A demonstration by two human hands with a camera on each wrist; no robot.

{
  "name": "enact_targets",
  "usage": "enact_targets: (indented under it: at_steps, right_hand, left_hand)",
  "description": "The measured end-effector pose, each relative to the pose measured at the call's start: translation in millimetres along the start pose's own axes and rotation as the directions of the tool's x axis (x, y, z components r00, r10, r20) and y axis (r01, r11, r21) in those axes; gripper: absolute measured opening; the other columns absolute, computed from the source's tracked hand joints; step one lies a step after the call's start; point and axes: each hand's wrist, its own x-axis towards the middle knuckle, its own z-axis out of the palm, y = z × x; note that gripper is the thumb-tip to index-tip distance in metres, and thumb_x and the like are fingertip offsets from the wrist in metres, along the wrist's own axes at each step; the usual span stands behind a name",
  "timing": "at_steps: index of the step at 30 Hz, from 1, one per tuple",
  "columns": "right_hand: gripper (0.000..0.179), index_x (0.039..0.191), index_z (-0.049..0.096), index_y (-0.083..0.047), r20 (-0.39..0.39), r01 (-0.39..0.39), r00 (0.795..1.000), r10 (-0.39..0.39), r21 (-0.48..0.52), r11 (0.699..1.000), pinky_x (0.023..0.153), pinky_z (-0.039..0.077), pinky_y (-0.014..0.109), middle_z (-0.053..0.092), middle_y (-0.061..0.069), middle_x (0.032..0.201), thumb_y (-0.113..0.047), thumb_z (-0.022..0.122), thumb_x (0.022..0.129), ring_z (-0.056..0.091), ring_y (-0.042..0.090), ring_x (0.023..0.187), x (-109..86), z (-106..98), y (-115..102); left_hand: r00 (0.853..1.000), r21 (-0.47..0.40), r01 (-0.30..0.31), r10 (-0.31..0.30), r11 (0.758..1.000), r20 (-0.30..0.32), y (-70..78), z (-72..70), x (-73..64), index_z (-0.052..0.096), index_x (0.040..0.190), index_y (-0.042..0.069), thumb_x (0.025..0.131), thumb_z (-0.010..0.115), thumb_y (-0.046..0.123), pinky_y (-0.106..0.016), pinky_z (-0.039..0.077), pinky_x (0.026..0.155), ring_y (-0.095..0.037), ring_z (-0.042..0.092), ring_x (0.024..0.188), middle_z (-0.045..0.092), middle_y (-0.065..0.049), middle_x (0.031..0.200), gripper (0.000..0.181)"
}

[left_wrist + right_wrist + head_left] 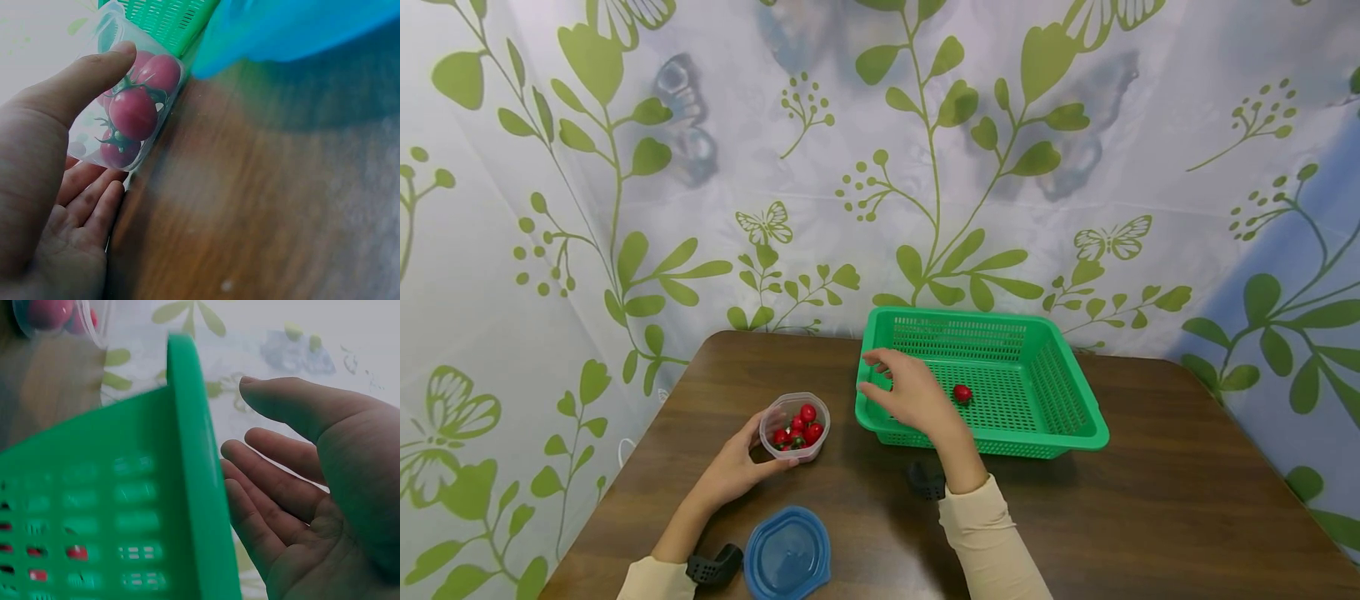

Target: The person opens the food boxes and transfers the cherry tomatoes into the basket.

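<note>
My left hand [733, 471] holds a small clear plastic container [782, 406] on the table, thumb on its near side and fingers round the far side. Several red cherry tomatoes [813, 432] lie inside; green stems show on them in the left wrist view. Over the left rim of a green slotted basket [1011, 400] hovers my right hand [910, 396], its fingers apart and loosely bent around nothing. One red cherry tomato [962, 393] lies on the basket floor, just right of that hand. In the right wrist view, the basket wall [144, 437] stands beside the fingertips.
A blue plastic lid [786, 554] lies on the brown wooden table [1150, 500] in front of the container, by the left wrist. Behind the table hangs a white curtain [820, 167] with green leaves and butterflies, close to the basket's back edge.
</note>
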Motion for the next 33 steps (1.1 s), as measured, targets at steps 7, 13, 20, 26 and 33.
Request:
enact_targets:
  at_steps: [7, 13, 20, 26, 33]
  right_hand:
    - [0.045, 0.137, 0.063, -0.012, 0.049, 0.041, 0.998, -0.040, -0.017, 0.999, 0.097, 0.056, 0.044, 0.067, 0.006, 0.134, -0.027, 0.075, 0.097, 0.065, 0.025, 0.119, 2.1, 18.1, -14.0]
    - [0.042, 0.135, 0.066, -0.011, 0.085, 0.105, 0.992, -0.098, -0.085, 0.991, 0.094, 0.058, 0.041, 0.069, 0.005, 0.128, -0.024, 0.076, 0.096, 0.066, 0.025, 0.115, 5.4, 36.9, -22.4]
    - [0.041, 0.132, 0.068, -0.008, 0.130, 0.178, 0.979, -0.156, -0.179, 0.968, 0.096, 0.058, 0.036, 0.071, 0.006, 0.128, -0.024, 0.077, 0.095, 0.068, 0.022, 0.115, 6.3, 57.8, -36.7]
    - [0.039, 0.130, 0.069, -0.011, 0.140, 0.206, 0.974, -0.175, -0.249, 0.946, 0.088, 0.060, 0.028, 0.072, 0.004, 0.125, -0.024, 0.078, 0.094, 0.068, 0.019, 0.111, 2.1, 71.1, -47.4]
    - [0.033, 0.126, 0.070, -0.013, 0.145, 0.252, 0.964, -0.222, -0.235, 0.939, 0.084, 0.059, 0.022, 0.073, 0.001, 0.121, -0.019, 0.077, 0.094, 0.069, 0.015, 0.106, -0.8, 81.1, -56.4]
  left_hand:
    - [1.000, -0.011, 0.016, -0.016, 1.000, -0.004, -1.5, 0.8, 0.7, 0.039, 0.157, 0.019, 0.082, 0.088, 0.037, -0.062, 0.037, 0.117, -0.035, 0.054, 0.139, 0.054, -0.010, 0.152, 0.092]
    - [1.000, -0.016, 0.023, -0.023, 1.000, -0.003, -1.3, 0.7, -0.1, 0.038, 0.158, 0.019, 0.083, 0.088, 0.037, -0.063, 0.037, 0.116, -0.035, 0.054, 0.137, 0.053, -0.010, 0.152, 0.092]
    - [1.000, -0.008, 0.027, -0.027, 1.000, 0.003, 0.7, -0.3, -0.4, 0.037, 0.158, 0.017, 0.084, 0.087, 0.038, -0.063, 0.039, 0.115, -0.037, 0.054, 0.137, 0.053, -0.012, 0.151, 0.092]
    - [0.999, -0.013, 0.032, -0.032, 0.999, 0.008, 1.4, -0.4, -0.6, 0.036, 0.158, 0.017, 0.085, 0.086, 0.037, -0.062, 0.040, 0.114, -0.037, 0.054, 0.136, 0.054, -0.012, 0.150, 0.091]
    - [1.000, -0.010, 0.024, -0.024, 1.000, 0.006, -0.1, -0.3, -2.0, 0.036, 0.158, 0.018, 0.085, 0.086, 0.037, -0.062, 0.040, 0.114, -0.038, 0.053, 0.138, 0.054, -0.011, 0.150, 0.090]
